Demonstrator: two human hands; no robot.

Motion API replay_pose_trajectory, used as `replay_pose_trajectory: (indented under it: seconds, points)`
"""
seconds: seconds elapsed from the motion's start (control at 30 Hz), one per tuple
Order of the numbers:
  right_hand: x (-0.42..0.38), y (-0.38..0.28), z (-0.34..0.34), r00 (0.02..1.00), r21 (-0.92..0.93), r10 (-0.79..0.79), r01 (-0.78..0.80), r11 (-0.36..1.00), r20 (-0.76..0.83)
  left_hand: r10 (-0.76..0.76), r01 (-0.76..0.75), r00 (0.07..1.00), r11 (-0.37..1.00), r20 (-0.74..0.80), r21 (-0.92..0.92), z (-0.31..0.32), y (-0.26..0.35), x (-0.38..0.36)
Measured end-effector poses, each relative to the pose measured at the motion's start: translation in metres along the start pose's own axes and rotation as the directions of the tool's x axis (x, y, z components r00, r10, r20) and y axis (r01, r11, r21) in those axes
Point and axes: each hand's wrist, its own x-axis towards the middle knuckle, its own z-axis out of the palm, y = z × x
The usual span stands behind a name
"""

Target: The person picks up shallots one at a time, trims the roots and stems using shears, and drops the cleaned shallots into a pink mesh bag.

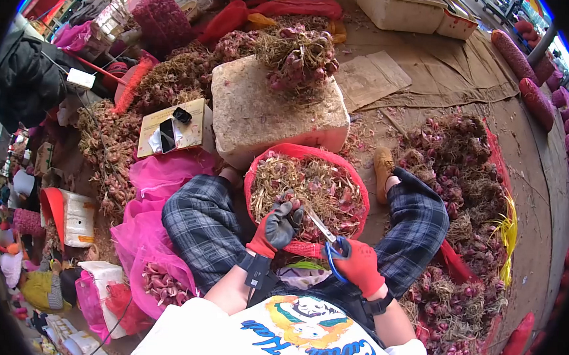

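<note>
My left hand (275, 228), in a red glove with grey palm and fingers, is closed with its fingertips pinched around a small reddish shallot (289, 197), mostly hidden by the fingers. My right hand (361, 266), in a red glove, grips a pair of scissors (321, 225) by the blue handles. The metal blades point up and left, close to the left fingertips. Below both hands, a round basket (249, 187) lined with red mesh stands between my knees, filled with dry roots, stalks and trimmings.
A foam box (263, 110) stands just beyond the basket, bearing a bunch of shallots (299, 56). Left are a carton (199, 122) with a phone (167, 135) and a pink mesh bag (143, 224) with loose shallots (165, 284). Piled shallot bunches (452, 182) line the right.
</note>
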Motion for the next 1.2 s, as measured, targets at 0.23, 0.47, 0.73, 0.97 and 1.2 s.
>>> replay_pose_trajectory:
  seconds: [0.23, 0.47, 0.73, 0.97, 1.2]
  points:
    - [-0.004, 0.001, 0.011, 0.994, 0.087, 0.051, -0.059, 0.994, 0.095, 0.117, -0.104, 0.993, 0.962, -0.036, 0.251, 0.002, -0.004, -0.009]
    - [0.001, 0.008, 0.021, 0.988, 0.086, 0.026, -0.039, 0.996, 0.152, 0.013, -0.063, 0.981, 0.965, 0.193, 0.254, -0.016, -0.003, -0.027]
    - [0.003, 0.025, 0.045, 0.986, -0.344, -0.158, 0.163, 0.924, 0.043, -0.031, -0.014, 0.987, 0.962, 0.158, 0.274, -0.004, 0.004, -0.034]
    - [0.015, 0.032, 0.053, 0.995, 0.061, 0.013, -0.019, 0.998, 0.098, -0.095, 0.091, 0.995, 0.990, 0.033, 0.103, -0.012, 0.005, -0.020]
    - [0.006, 0.015, 0.039, 0.999, -0.102, -0.048, 0.048, 0.994, 0.006, -0.124, 0.115, 0.984, 0.990, 0.126, 0.079, -0.021, 0.017, -0.013]
